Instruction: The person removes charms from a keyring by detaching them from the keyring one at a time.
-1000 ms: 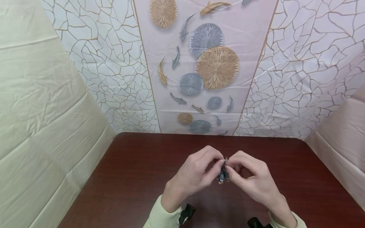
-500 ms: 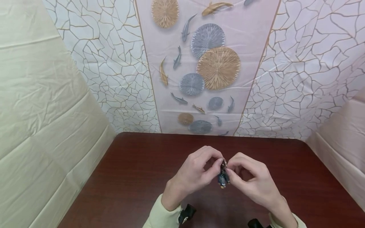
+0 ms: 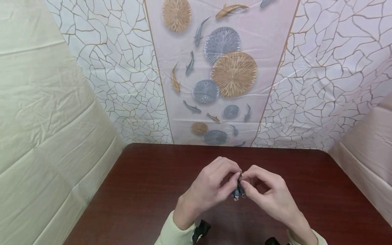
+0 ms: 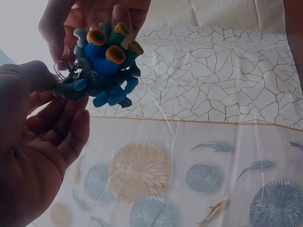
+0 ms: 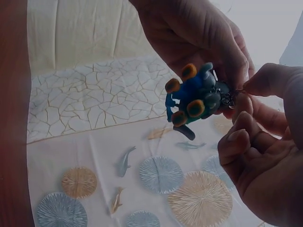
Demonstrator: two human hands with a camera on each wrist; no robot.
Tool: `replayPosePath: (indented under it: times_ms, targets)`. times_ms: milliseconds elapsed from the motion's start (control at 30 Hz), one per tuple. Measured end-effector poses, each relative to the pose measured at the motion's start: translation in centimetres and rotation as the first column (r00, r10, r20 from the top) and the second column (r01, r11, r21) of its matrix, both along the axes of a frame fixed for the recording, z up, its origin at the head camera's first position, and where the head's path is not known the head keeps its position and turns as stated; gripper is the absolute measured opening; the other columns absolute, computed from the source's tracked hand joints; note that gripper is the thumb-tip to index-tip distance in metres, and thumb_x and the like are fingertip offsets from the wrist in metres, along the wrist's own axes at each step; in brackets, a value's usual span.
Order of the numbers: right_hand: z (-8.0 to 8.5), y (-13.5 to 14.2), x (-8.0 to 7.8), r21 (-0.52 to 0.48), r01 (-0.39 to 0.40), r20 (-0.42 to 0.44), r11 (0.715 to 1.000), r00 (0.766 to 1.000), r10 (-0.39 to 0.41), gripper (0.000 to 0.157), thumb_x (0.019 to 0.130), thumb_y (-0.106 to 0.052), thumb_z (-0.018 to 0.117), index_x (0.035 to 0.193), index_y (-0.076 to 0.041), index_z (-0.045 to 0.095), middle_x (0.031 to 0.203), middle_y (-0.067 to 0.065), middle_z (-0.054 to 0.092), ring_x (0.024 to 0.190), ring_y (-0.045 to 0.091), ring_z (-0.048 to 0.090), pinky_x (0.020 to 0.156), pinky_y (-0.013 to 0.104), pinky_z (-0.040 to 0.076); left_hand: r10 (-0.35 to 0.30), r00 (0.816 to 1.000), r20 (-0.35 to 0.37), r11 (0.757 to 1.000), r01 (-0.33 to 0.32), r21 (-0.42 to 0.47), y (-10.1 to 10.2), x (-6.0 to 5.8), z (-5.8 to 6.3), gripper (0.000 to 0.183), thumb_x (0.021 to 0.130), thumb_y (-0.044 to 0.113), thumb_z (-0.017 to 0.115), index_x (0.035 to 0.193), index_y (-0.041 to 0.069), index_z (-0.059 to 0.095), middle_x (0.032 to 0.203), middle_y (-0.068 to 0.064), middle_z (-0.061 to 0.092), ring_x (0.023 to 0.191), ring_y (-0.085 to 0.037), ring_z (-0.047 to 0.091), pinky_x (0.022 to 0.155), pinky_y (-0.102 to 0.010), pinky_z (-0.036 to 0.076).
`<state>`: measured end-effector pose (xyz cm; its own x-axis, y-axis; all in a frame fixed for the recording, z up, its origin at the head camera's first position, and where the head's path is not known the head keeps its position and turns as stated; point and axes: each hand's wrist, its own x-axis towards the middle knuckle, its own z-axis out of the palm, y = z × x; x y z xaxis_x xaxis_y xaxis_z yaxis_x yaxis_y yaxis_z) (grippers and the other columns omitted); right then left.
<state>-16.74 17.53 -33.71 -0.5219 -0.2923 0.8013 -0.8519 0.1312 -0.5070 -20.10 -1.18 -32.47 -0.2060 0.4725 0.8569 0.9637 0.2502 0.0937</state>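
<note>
Both hands hold a keychain between them above the table. Its several small figures (image 3: 236, 192) hang below the fingers; the wrist views show blue (image 4: 103, 61), green and grey bodies with orange ends. The metal key ring (image 3: 241, 176) shows at the top, between the two sets of fingertips. Thumb and forefinger of my left hand (image 3: 209, 182) pinch the keychain from the left, at the ring. From the right, my right hand (image 3: 272, 190) pinches the ring with thumb and forefinger. Thin dark chains (image 5: 226, 97) bunch beside the fingertips. The fingertips partly hide the ring.
A dark red-brown table (image 3: 134, 197) lies under the hands. Behind it hangs a patterned cloth (image 3: 214, 112) with fish and round leaf prints. Pale cloth (image 3: 55, 136) slopes along the left side, and more on the right. A black wrist strap piece (image 3: 201, 230) sits at the left sleeve.
The ring turned from nearly edge-on to show its loop, then tilted again. The figures swung lower, then rose slightly. Both hands stay nearly in place, fingers shifting a little.
</note>
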Motion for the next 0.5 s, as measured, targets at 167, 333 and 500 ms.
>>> replayPosePath:
  times_ms: [167, 333, 500]
  targets:
    - [0.13, -0.02, -0.31, -0.047, -0.091, -0.056, 0.995, 0.995, 0.088, 0.032, 0.072, 0.026, 0.065, 0.090, -0.001, 0.066, 0.077, 0.001, 0.055, 0.067, 0.004, 0.048, 0.048, 0.018, 0.036, -0.020, 0.997, 0.076, 0.999, 0.018, 0.034, -0.13, 0.03, -0.20, 0.007, 0.093, 0.005, 0.061, 0.098, 0.008, 0.065, 0.092, 0.002, 0.068, 0.084, -0.004, 0.062, 0.080, -0.009, 0.049]
    - [0.23, -0.11, -0.52, -0.040, -0.134, -0.078, 0.990, 0.988, 0.131, 0.029, 0.075, 0.024, 0.065, 0.091, 0.000, 0.066, 0.078, 0.002, 0.056, 0.069, 0.005, 0.050, 0.048, 0.017, 0.038, -0.073, 0.981, 0.182, 0.996, 0.063, 0.064, -0.14, 0.00, -0.43, 0.006, 0.094, 0.004, 0.059, 0.097, 0.006, 0.064, 0.086, -0.001, 0.069, 0.072, -0.002, 0.062, 0.069, -0.006, 0.048]
    - [0.11, -0.09, -0.49, -0.018, -0.111, -0.045, 0.994, 0.993, 0.110, 0.030, 0.075, 0.025, 0.063, 0.089, -0.001, 0.064, 0.078, 0.003, 0.057, 0.068, 0.005, 0.052, 0.049, 0.018, 0.041, -0.087, 0.982, 0.170, 0.995, 0.078, 0.059, -0.06, -0.09, -0.55, 0.005, 0.093, 0.003, 0.059, 0.095, 0.005, 0.063, 0.085, -0.001, 0.067, 0.071, -0.002, 0.061, 0.067, -0.007, 0.049]
